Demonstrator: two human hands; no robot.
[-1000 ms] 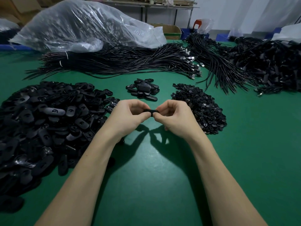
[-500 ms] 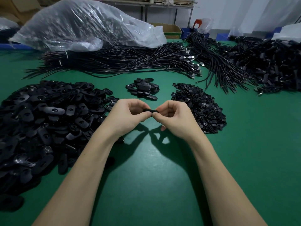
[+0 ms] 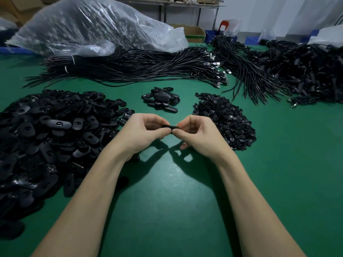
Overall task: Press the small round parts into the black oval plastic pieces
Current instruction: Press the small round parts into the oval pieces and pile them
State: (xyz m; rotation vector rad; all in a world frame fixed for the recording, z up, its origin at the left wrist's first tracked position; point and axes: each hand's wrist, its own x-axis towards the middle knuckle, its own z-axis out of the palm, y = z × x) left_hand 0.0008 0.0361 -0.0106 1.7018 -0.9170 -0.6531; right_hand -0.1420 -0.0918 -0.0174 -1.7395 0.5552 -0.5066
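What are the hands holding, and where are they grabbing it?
One black oval piece, held above the table. The left hand pinches its left end, the right hand its right end, with the fingers.

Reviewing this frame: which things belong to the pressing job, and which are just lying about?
Job: black oval piece pinched by left hand and right hand; oval pile; round parts pile; small heap, probably finished.
Lying about: cable bundles; plastic bag; cardboard box.
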